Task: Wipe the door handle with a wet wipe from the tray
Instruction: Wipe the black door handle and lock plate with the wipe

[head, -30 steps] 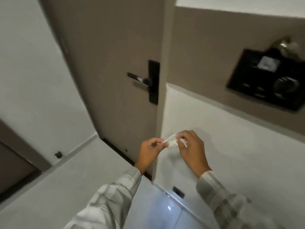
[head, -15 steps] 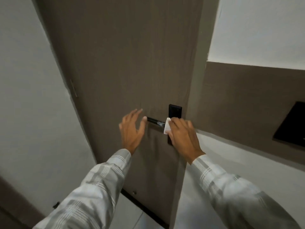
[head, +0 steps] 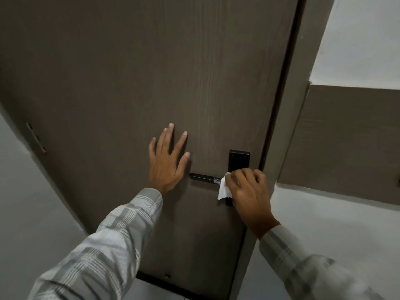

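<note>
Fingers of the left hand (head: 166, 161) are spread wide and laid flat against the brown wood-grain door (head: 129, 83), palm to the panel, holding nothing; its thumb tip lies just above and left of the free end of the black lever handle (head: 203, 178), close to it but not clearly touching. Right hand (head: 249, 191) is curled over the inner end of that handle, where the lever meets the black backplate (head: 239, 160); its fingers are closed around a white wet wipe (head: 224, 190), pressing it against the lever; how much of the lever lies inside the fist cannot be told, since the knuckles hide it. A loose corner of the wipe hangs down below the lever on the hand's left side; a pale smear shows on the lever just beside the wipe. The lever runs roughly level, pointing left away from the backplate, whose upper part with two small screws stands clear above the knuckles. Both arms wear sleeves (head: 121, 234) of pale grey plaid. The door frame (head: 287, 126) rises just right of the backplate; beyond it the wall carries a brown band (head: 350, 137) with white above and below. On the door's left edge a metal hinge plate (head: 36, 137) shows; a white wall (head: 26, 202) fills the lower left.
</note>
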